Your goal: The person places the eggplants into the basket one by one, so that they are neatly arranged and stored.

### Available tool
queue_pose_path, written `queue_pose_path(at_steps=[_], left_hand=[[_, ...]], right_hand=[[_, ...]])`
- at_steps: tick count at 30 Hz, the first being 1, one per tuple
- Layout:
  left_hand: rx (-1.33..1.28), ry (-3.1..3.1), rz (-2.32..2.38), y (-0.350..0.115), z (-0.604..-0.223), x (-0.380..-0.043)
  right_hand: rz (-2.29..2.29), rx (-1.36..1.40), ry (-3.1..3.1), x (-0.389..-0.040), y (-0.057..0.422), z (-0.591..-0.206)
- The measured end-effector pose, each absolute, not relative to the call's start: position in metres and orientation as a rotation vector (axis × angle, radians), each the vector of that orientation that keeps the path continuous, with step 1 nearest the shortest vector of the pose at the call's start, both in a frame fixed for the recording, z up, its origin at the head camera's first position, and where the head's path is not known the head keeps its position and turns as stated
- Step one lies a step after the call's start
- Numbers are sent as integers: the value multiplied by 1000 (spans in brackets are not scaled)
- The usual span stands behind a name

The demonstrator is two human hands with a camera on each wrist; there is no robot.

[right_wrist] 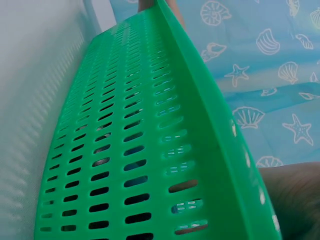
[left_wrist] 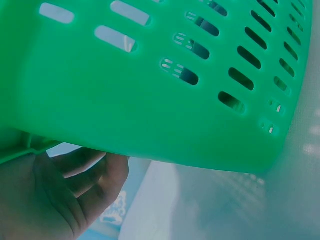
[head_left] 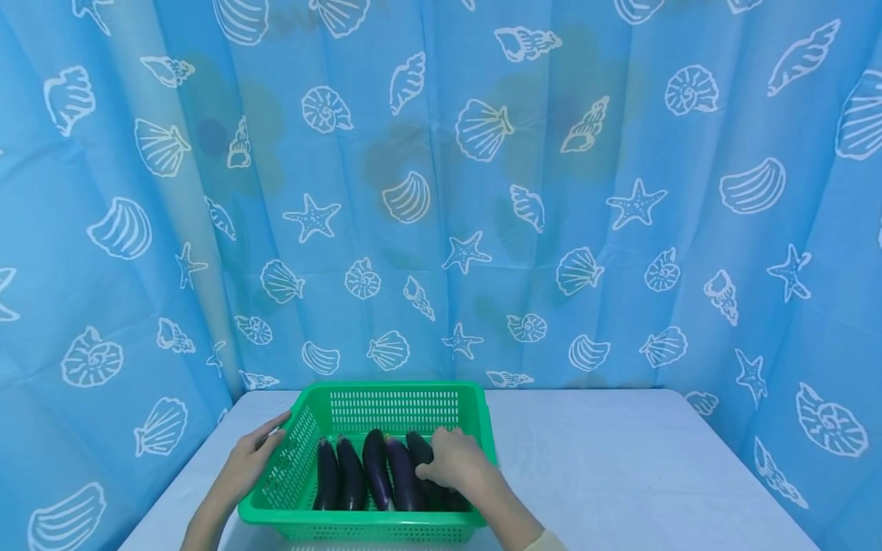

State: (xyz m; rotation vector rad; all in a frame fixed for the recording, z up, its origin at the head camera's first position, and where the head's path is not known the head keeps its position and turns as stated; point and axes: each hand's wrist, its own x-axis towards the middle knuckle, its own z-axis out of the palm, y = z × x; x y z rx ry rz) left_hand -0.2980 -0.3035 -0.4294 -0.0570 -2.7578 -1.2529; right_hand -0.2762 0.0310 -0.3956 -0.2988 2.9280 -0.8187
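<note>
A green plastic basket (head_left: 386, 517) with slotted walls stands on the table, and several dark purple eggplants (head_left: 353, 476) lie side by side in it. My left hand (head_left: 246, 461) holds the basket's left rim; in the left wrist view its fingers (left_wrist: 92, 177) bend against the rim's edge, the thumb hidden. My right hand (head_left: 460, 461) reaches over the right rim into the basket. Its thumb and bent fingers are around an eggplant (head_left: 418, 448) at the right end of the row, with the fingertips hidden. In the right wrist view the basket's wall (right_wrist: 115, 150) covers most of that hand.
A white-covered table (head_left: 606, 467) carries the basket on its left part and extends to the right. Blue curtains (head_left: 565, 229) with white shell and starfish prints hang behind the table and along both sides.
</note>
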Motion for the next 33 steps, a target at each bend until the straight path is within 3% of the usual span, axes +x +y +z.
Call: queue_pose_path(at_steps=[21, 33], left_hand=[[-44, -2777, -1215, -304, -429, -298], [-59, -2677, -572, -304, -413, -285]], right_hand=[[-855, -354, 2910, -269, 37, -389], [-985, -558, 3147, -271, 73, -375]])
